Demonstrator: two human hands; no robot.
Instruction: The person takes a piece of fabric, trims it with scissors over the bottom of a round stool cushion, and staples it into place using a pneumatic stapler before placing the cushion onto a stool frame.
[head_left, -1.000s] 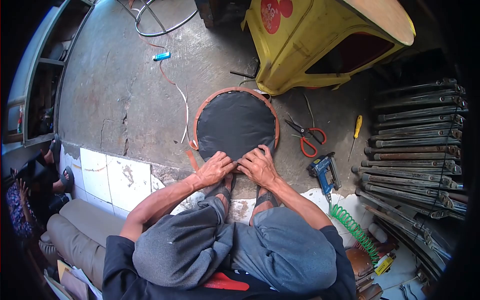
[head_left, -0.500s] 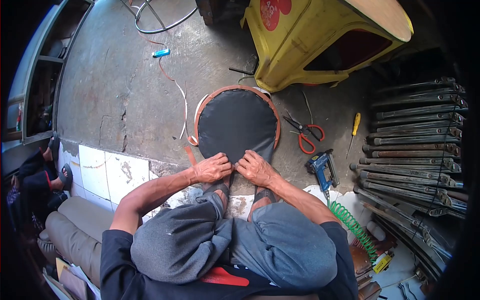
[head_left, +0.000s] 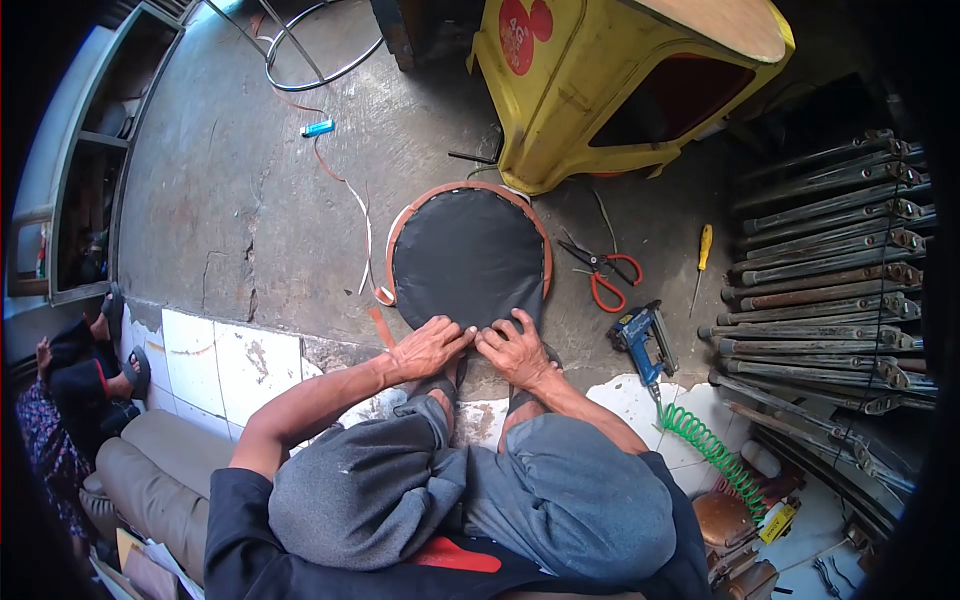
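A round seat pad [head_left: 548, 250] lies underside up on the floor by my feet, faced with black fabric [head_left: 465, 255] inside a brown edge. Staples dot the rim. At the near edge, my left hand [head_left: 432, 347] has its fingers bent over the fabric, gripping its border. Close beside it, my right hand [head_left: 515, 352] pinches the same border, its index finger lifted a little. The fingertips nearly meet; what lies under them is hidden. Right of the pad are red-handled scissors [head_left: 605, 275] and a blue staple gun [head_left: 640, 340].
A yellow plastic stool [head_left: 560, 110] lies tipped beyond the pad. A yellow screwdriver [head_left: 704, 250] and stacked metal legs [head_left: 820, 300] are at right. A green coiled hose [head_left: 710, 440] runs from the staple gun. A blue lighter [head_left: 317, 128] lies farther off. Another person's feet [head_left: 135, 370] show at left.
Both hands have shifted slightly along the near edge of the pad, and the right index finger has lifted and spread. The view has moved a little; the tools have stayed put.
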